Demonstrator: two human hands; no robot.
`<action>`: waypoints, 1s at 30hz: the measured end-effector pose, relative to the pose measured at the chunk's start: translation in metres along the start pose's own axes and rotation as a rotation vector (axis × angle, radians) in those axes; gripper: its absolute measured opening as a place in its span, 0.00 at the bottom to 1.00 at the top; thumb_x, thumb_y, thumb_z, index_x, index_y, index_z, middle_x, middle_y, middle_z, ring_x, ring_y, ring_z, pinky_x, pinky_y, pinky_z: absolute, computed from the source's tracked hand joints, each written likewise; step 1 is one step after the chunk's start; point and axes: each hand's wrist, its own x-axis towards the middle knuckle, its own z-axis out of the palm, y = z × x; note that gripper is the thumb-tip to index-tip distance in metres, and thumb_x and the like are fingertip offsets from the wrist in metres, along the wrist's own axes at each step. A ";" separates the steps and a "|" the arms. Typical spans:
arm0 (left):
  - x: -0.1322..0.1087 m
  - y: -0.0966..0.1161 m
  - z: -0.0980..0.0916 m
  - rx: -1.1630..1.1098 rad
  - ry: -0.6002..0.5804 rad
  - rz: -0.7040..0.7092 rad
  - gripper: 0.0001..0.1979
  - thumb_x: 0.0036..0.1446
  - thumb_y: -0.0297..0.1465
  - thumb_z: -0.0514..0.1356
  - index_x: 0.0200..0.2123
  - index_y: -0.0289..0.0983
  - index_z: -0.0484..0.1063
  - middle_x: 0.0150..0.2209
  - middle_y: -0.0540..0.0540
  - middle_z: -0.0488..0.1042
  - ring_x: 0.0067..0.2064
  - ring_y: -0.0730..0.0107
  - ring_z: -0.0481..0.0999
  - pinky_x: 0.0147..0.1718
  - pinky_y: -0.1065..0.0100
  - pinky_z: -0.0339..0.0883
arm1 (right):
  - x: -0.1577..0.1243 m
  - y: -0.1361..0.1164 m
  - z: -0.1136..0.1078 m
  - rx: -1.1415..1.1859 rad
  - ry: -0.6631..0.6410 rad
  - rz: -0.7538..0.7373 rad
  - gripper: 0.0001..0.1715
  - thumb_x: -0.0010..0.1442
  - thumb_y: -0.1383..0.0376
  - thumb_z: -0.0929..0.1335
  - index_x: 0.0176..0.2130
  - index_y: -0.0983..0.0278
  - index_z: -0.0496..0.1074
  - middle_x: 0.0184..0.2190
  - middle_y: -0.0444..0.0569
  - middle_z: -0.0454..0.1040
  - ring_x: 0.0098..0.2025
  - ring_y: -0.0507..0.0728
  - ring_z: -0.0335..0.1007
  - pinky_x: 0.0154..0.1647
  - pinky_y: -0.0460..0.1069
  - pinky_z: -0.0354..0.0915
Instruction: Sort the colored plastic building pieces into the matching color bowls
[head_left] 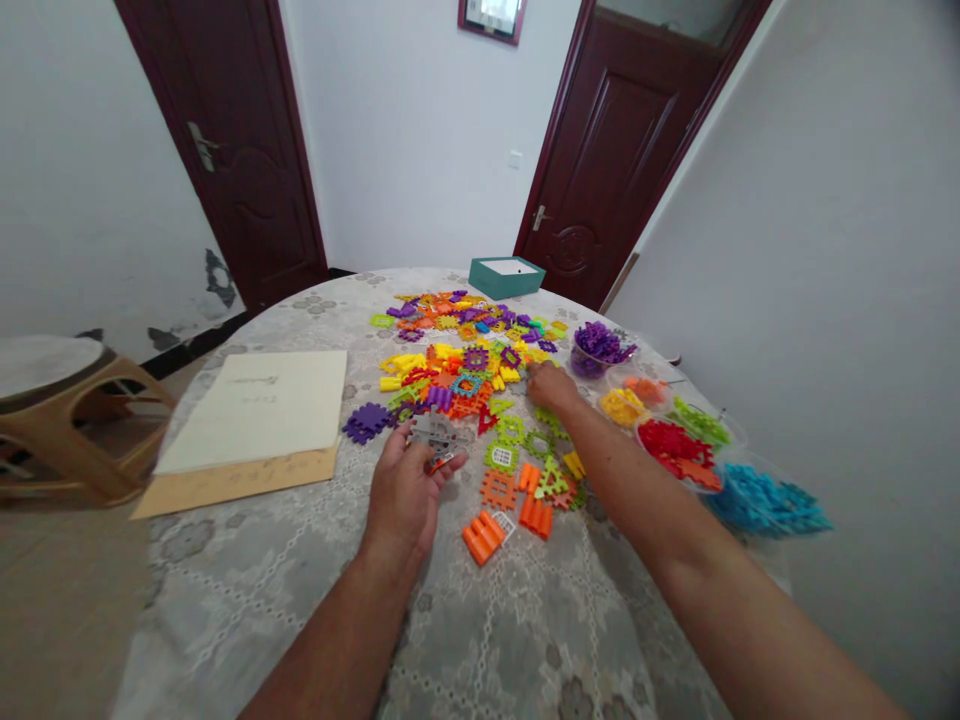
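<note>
My left hand (409, 480) is closed around several grey toothed building pieces (435, 432), with the thumb pressed over them. My right hand (550, 387) reaches to the right edge of a heap of mixed plastic building pieces (457, 380); its fingers point down and are mostly hidden, so what they touch cannot be made out. Flat purple pieces (366, 423) lie just left of my left hand. Between my arms are green square frames (511, 430), an orange frame (499, 489) and orange tube pieces (484, 537).
Along the right edge stand clear bowls of sorted pieces: purple (600, 345), yellow (622, 406), red (677, 452), green (699, 424) and blue (772, 500). A teal box (506, 278) sits at the back. Paper sheets (262, 405) lie on the left, beyond which is a stool (75, 420).
</note>
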 end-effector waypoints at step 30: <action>-0.003 0.001 0.003 0.041 -0.053 -0.027 0.23 0.43 0.21 0.59 0.46 0.39 0.73 0.37 0.48 0.73 0.33 0.70 0.74 0.29 0.64 0.80 | -0.059 0.006 -0.002 0.076 -0.082 -0.281 0.25 0.64 0.56 0.71 0.57 0.61 0.73 0.50 0.55 0.79 0.50 0.60 0.75 0.51 0.49 0.64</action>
